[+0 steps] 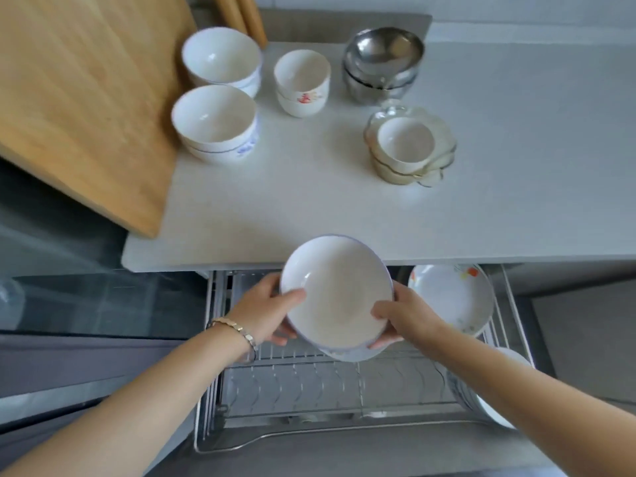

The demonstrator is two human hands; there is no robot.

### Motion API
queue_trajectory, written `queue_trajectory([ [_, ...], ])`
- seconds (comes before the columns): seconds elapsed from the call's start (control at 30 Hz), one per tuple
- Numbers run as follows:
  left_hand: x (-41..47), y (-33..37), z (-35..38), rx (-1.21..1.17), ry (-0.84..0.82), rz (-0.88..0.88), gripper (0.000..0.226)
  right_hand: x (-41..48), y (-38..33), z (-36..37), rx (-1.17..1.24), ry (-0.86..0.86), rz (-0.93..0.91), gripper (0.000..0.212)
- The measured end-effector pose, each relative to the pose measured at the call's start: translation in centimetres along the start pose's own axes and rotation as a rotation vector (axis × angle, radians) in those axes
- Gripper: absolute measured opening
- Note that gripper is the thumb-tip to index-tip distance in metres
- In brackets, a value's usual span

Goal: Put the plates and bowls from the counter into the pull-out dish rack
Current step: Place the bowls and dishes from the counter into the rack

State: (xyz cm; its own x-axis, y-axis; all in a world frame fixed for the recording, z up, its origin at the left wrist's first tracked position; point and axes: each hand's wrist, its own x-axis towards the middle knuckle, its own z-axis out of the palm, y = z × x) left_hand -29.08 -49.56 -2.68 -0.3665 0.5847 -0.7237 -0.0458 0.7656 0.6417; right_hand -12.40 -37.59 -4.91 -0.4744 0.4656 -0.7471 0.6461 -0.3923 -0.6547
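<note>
I hold a white bowl with both hands above the pull-out wire dish rack. My left hand grips its left rim and my right hand grips its right rim. A flower-patterned plate leans in the rack's right side, and more white dishes stand at its right front, partly hidden by my right arm. On the white counter stand two stacks of white bowls, a stack of small cups, steel bowls and glass dishes with a small bowl.
A large wooden cutting board lies at the counter's left, overhanging a dark glass surface. Wooden rolling pins lean at the back. The rack's left and middle slots hold no dishes.
</note>
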Motion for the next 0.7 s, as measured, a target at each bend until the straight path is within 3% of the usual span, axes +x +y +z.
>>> queue_trajectory([
  [0.1,0.5,-1.1,5.2,0.15,-0.056,-0.038,0.031,-1.8,4.2,-3.5,-0.069,-0.029,0.007,0.046],
  [0.23,2.4,-3.9,12.3,0.289,-0.126,-0.107,0.047,-2.0,10.2,-6.9,-0.148,-0.012,0.145,0.05],
  [0.37,5.3,-5.9,18.8,0.418,-0.185,-0.133,0.046,-0.3,15.7,-9.7,-0.349,0.079,0.286,0.016],
  [0.47,7.3,-7.4,22.8,0.431,-0.219,-0.23,0.045,1.4,18.5,-11.1,-0.501,0.052,0.353,0.019],
  [0.6,9.4,-9.3,26.2,0.402,-0.185,-0.351,0.043,4.7,20.7,-11.7,-0.592,0.018,0.334,0.052],
  [0.7,11.1,-11.1,27.5,0.378,-0.145,-0.413,0.045,7.6,21.8,-11.6,-0.663,-0.048,0.323,0.048],
])
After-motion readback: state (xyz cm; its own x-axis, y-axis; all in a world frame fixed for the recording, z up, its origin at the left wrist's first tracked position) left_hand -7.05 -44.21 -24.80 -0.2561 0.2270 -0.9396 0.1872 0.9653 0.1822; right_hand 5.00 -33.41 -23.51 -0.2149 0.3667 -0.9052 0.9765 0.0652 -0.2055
